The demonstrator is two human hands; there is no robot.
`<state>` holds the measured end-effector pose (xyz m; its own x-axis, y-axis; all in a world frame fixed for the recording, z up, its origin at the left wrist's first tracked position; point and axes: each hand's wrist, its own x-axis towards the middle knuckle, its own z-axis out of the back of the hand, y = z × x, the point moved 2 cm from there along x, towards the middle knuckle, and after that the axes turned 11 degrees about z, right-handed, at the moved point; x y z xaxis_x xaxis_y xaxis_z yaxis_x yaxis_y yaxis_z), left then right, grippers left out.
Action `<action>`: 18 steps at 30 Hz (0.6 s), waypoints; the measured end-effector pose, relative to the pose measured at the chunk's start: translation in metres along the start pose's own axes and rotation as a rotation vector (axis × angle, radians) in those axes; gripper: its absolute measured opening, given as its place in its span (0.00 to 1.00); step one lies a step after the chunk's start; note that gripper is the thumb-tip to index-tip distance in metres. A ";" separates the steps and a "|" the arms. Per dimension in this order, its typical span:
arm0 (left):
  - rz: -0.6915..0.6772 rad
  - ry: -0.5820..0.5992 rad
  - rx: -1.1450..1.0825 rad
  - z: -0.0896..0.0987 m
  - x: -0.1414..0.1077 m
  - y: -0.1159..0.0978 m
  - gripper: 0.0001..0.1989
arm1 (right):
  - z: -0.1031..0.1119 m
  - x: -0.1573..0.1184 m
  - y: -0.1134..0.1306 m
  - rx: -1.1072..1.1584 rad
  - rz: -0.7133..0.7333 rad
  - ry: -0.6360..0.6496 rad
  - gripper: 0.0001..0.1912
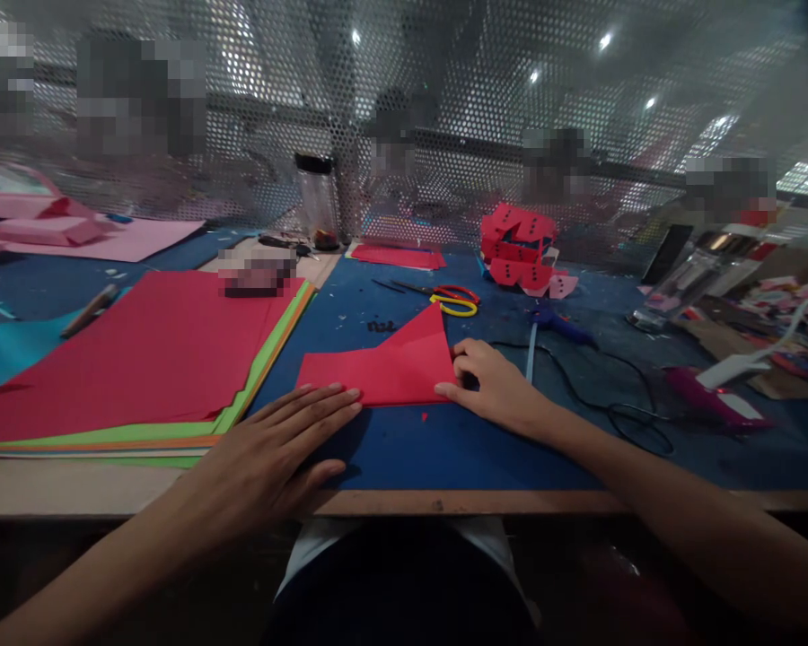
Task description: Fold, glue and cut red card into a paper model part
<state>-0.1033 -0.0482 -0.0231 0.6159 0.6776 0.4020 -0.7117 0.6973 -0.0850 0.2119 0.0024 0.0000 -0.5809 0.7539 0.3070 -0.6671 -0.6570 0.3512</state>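
Note:
A folded sheet of red paper [397, 372] lies on the blue table top, one corner rising toward the back. Flat along its lower left edge rests my left hand [303, 426], fingers stretched out. My right hand [481, 377] pinches the paper's right edge between thumb and curled fingers. Just beyond the paper are scissors [454, 298] with red and yellow handles. A tiny red scrap [424, 416] sits in front of the paper, and some small black bits [381, 327] lie behind it.
Stacked coloured sheets [175, 350] fill the left side. On the right are a blue glue gun [562, 325] with its cord and a purple device [717, 399]. Behind stand a red paper model [520, 247], a clear bottle [320, 202] and a perforated metal screen [437, 108].

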 end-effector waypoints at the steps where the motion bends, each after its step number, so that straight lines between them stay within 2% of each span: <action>1: 0.000 -0.003 -0.001 0.000 0.000 0.000 0.31 | 0.000 0.000 0.000 0.000 0.001 0.000 0.17; 18: 0.016 0.011 0.020 -0.001 0.000 0.000 0.30 | 0.003 0.001 -0.006 0.005 0.025 0.020 0.13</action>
<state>-0.1031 -0.0474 -0.0240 0.6080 0.6911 0.3907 -0.7279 0.6818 -0.0734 0.2171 0.0073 0.0008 -0.6067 0.7369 0.2981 -0.6498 -0.6758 0.3480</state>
